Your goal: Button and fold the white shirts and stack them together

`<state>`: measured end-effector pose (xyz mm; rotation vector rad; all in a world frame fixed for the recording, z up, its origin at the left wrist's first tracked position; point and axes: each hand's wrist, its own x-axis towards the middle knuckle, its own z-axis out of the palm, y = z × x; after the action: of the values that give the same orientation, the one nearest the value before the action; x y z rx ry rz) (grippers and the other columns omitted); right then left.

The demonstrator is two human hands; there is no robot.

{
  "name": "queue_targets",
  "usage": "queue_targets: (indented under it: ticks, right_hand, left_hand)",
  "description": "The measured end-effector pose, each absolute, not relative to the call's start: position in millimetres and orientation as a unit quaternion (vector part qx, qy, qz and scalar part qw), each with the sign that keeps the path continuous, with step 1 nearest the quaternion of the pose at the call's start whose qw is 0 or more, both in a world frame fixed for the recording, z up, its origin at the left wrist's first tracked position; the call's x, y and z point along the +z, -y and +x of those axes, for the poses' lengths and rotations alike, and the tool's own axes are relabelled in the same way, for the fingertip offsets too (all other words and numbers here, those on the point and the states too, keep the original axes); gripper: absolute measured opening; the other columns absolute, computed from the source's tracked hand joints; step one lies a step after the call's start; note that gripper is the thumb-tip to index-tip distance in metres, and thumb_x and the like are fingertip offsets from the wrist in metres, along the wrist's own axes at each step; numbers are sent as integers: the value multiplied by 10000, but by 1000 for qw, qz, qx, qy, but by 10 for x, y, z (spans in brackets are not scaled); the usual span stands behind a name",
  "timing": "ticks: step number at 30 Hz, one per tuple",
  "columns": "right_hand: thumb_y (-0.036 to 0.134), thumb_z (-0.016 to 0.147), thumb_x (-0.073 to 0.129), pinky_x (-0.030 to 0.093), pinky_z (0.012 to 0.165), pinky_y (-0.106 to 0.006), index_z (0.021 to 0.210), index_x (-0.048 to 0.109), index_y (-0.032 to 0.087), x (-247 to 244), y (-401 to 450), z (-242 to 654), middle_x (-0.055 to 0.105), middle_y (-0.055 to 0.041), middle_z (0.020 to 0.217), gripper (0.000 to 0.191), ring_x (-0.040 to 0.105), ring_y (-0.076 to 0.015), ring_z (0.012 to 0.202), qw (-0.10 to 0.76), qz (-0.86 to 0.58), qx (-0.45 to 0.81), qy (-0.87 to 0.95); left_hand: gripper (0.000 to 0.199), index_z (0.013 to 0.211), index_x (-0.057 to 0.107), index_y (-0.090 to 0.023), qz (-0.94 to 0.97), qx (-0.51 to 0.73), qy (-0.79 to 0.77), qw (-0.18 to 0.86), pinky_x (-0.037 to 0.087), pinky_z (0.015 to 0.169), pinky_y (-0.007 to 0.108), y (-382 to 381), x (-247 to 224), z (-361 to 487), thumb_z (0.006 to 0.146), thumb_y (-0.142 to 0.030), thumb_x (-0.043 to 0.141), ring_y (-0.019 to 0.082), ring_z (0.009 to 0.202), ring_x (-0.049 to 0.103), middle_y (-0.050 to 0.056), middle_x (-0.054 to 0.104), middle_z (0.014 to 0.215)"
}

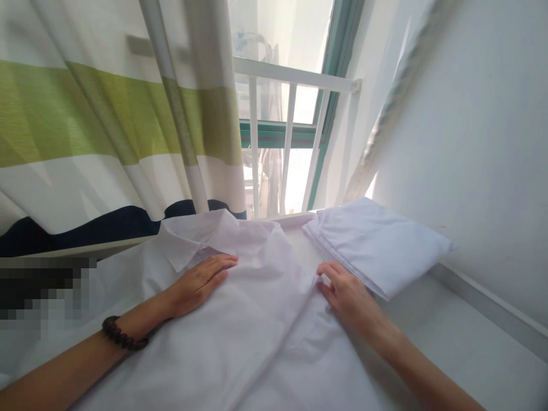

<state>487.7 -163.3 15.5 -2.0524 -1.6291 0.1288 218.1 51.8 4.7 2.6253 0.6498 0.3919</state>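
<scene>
the shirt [244,337] lies spread out, collar toward the rail [295,72]. the left hand [199,285] rests flat on it, gripping nothing, probably steadying it; the right hand [345,288] pinches its edge, seemingly for control.

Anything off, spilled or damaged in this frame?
No spill or damage visible. The white shirt is lightly creased under the left hand, nothing unusual. One oddity: a blocky, pixelated patch at the left edge hides whatever is there.
</scene>
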Motion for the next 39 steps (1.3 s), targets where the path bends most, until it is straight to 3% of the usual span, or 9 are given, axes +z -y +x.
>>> queue_targets:
  ticks: [2, 5, 11, 15, 18, 21, 29, 34, 39]
  right_hand:
    - [140, 877, 451, 475, 742, -273, 1073, 601, 231, 119, 1634, 4905, 637, -64, 1153, 263, 637, -161, 823, 304, -705, 70, 637]
    - [188, 874, 467, 458, 670, -247, 942, 624, 215, 61, 1601, 4941, 668, -24, 889, 173, 597, -148, 718, 346, -682, 81, 640]
    - [239, 936, 386, 346, 541, -263, 670, 539, 194, 20, 1534, 4926, 585, -13, 567, 311, 519, -160, 540, 280, -791, -11, 543]
    - [193, 914, 436, 346, 555, -291, 670, 569, 185, 30, 1558, 4895, 633, -60, 620, 278, 566, -202, 575, 244, -796, -10, 553]
    - [109, 883, 458, 414, 637, -299, 910, 624, 151, 35, 1576, 4884, 668, -120, 927, 173, 616, -227, 765, 242, -760, -61, 600]
    - [16, 854, 451, 449, 757, -305, 1045, 614, 169, 46, 1572, 4889, 607, -120, 1131, 294, 586, -221, 909, 239, -672, -151, 685]
    - [20, 828, 565, 419, 732, -345, 873, 666, 168, 194, 1588, 4913, 667, -55, 822, 184, 560, -241, 808, 169, -724, -227, 630]
    - [-17, 802, 546, 377, 726, -343, 1072, 633, 145, 230, 1558, 4830, 671, -85, 1002, 326, 561, -245, 855, 84, -706, -286, 642]
    - [-56, 780, 491, 332, 704, -340, 805, 628, 183, 339, 1533, 4935, 621, -15, 667, 277, 544, -211, 713, 78, -675, -288, 675]
  left_hand:
    - [411, 1230, 574, -218, 940, 143, -236, 201, 279, 1135, 308, -494, 60, 2175, 974, -405, 313, 174, 1273, 462, 22, 556, 1352]
    - [419, 1219, 586, -213, 939, 148, -236, 202, 291, 1125, 309, -474, 84, 2171, 971, -406, 309, 180, 1260, 475, 24, 566, 1344]
    - [390, 1177, 609, -213, 926, 158, -242, 244, 269, 1129, 311, -461, 90, 2116, 963, -391, 336, 183, 1258, 472, 25, 575, 1332]
    - [387, 1165, 620, -205, 924, 146, -240, 258, 292, 1114, 312, -485, 128, 2112, 962, -375, 338, 183, 1251, 478, 41, 573, 1336]
    - [363, 1097, 663, -200, 927, 123, -243, 258, 361, 1062, 318, -512, 259, 2177, 938, -369, 385, 206, 1188, 534, 44, 623, 1270]
    - [344, 1030, 691, -182, 928, 102, -260, 249, 481, 894, 316, -528, 421, 2351, 912, -333, 405, 214, 950, 648, 48, 723, 1021]
    - [244, 979, 672, -145, 955, 137, -161, 209, 512, 840, 278, -603, 246, 3149, 851, -214, 476, 192, 907, 643, 80, 708, 998]
    - [420, 1221, 591, -181, 979, 115, -62, 156, 284, 1130, 346, -592, 111, 3375, 811, -268, 603, 250, 1325, 390, 99, 509, 1391]
    - [490, 1329, 520, -211, 993, 50, -39, 101, 80, 1177, 470, -617, 74, 3363, 840, -237, 534, 298, 1429, 202, 90, 433, 1465]
